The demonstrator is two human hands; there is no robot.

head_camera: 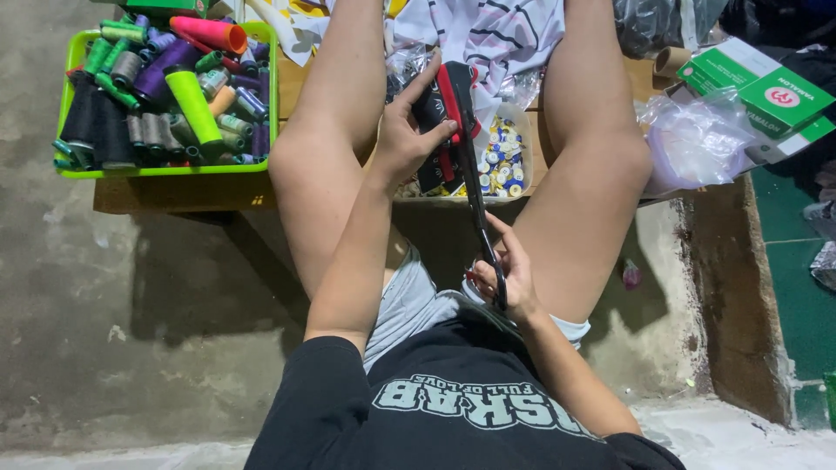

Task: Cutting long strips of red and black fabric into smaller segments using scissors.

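Just two hands [405, 144] [514, 274], one tool [466, 148]

Green-white flat boxes [766, 96] far right; clear plastic bag [692, 144] beside.

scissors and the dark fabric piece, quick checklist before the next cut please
1. Right hand has its grip in the handles of the long black-bladed scissors: ok.
2. Left hand pinches the small dark fabric piece with red trim: ok.
3. Left fingertips well apart from the blades: not ok, they touch the red part at the blade.
4. Blades open or closed: cannot tell.
5. Clear plastic tub of small buttons sits under the work: ok.
6. Green basket of thread spools apart from both hands: ok.
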